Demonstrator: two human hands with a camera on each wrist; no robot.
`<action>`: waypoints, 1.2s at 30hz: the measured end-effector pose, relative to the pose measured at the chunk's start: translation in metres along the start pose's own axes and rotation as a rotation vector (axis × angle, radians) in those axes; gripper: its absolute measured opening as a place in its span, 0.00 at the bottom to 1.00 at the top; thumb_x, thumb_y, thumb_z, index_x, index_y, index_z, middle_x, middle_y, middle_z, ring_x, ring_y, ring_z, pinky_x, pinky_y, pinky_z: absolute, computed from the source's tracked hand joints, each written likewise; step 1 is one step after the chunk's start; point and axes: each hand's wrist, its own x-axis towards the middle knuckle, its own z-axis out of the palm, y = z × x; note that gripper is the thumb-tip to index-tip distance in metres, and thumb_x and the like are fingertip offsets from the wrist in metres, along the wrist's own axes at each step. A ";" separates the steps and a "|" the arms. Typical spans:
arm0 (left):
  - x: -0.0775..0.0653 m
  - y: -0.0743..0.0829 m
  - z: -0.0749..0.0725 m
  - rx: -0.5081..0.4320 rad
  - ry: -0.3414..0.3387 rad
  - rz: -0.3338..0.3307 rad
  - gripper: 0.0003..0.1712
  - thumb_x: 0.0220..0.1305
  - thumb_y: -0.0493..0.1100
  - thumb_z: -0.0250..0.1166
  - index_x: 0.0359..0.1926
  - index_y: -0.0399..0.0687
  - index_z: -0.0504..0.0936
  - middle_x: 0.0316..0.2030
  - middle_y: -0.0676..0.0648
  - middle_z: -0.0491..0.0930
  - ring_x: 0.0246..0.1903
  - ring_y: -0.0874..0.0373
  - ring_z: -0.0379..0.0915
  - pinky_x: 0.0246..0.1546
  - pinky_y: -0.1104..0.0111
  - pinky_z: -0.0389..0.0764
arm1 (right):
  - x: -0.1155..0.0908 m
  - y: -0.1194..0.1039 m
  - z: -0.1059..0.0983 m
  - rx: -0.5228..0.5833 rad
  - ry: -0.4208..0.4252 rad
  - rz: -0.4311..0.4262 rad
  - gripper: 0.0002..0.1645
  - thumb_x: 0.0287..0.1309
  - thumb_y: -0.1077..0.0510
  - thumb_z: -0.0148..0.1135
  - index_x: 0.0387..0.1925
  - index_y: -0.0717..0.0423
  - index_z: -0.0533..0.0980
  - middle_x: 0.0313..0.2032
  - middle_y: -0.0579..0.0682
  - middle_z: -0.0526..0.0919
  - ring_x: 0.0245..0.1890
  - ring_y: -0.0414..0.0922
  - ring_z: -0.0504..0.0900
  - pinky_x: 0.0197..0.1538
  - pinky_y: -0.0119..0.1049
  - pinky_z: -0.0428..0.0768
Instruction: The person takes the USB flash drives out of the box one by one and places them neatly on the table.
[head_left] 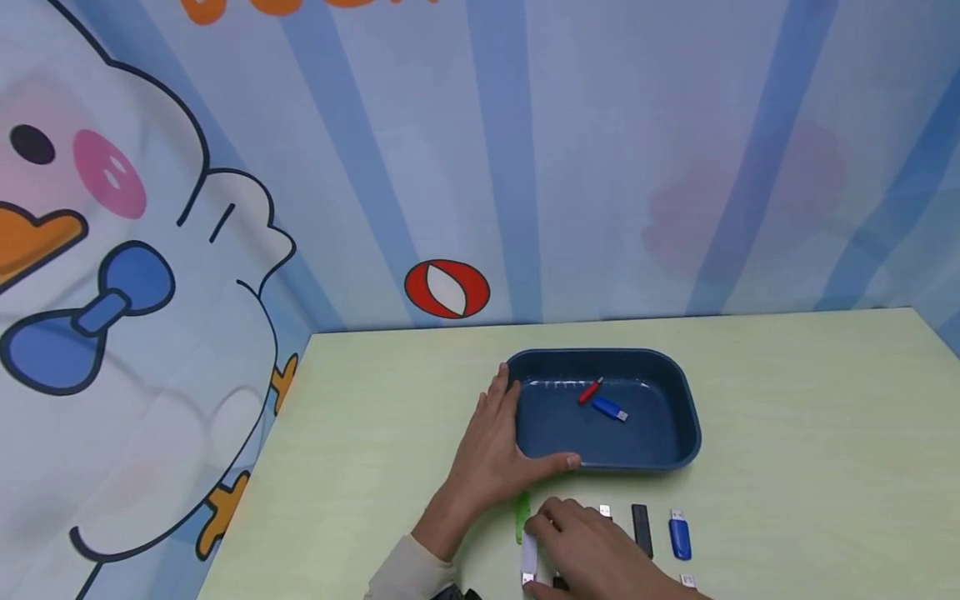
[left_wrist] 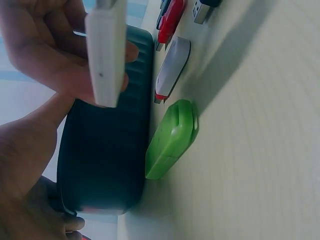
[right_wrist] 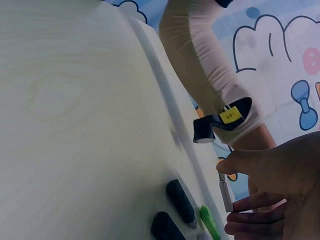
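Note:
My left hand [head_left: 491, 458] rests on the near left corner of a dark blue bin [head_left: 678, 417], fingers straight along its left side and thumb along the front rim. Between thumb and fingertips, my right hand [head_left: 600, 554] pinches a white USB stick [head_left: 528, 554], which also shows raised above the table in the left wrist view [left_wrist: 106, 60]. Inside the bin lie a red USB stick [head_left: 589, 391] and a blue USB stick [head_left: 609, 408]. A green USB stick [left_wrist: 172, 140] lies on the table in front of the bin, beside a white-and-red one [left_wrist: 173, 65].
More USB sticks lie on the pale table [head_left: 810, 433]: a black one [head_left: 642, 530] and a blue one [head_left: 680, 535] right of my right hand. Part of the row is hidden under that hand. A printed backdrop [head_left: 600, 167] stands behind the table.

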 end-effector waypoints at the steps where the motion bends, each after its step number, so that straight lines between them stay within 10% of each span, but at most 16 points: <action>1: 0.000 0.000 0.000 0.001 0.000 0.001 0.70 0.39 0.85 0.53 0.71 0.40 0.55 0.74 0.47 0.37 0.70 0.56 0.34 0.68 0.60 0.43 | 0.000 0.000 0.002 -0.004 -0.004 -0.007 0.36 0.55 0.29 0.55 0.52 0.52 0.75 0.45 0.45 0.74 0.40 0.39 0.70 0.46 0.40 0.77; 9: 0.000 0.000 0.001 0.006 0.003 0.001 0.70 0.39 0.86 0.53 0.71 0.40 0.56 0.74 0.46 0.37 0.70 0.56 0.34 0.68 0.60 0.44 | -0.002 -0.001 0.015 -0.134 0.057 -0.101 0.51 0.49 0.16 0.40 0.50 0.52 0.76 0.44 0.47 0.73 0.42 0.43 0.70 0.42 0.38 0.72; 36: 0.000 0.001 0.002 0.004 0.030 0.018 0.69 0.39 0.85 0.53 0.71 0.39 0.57 0.74 0.45 0.40 0.70 0.54 0.36 0.67 0.57 0.46 | 0.000 -0.007 0.032 -0.290 0.053 -0.122 0.50 0.56 0.18 0.26 0.46 0.51 0.77 0.42 0.47 0.71 0.38 0.43 0.66 0.44 0.36 0.73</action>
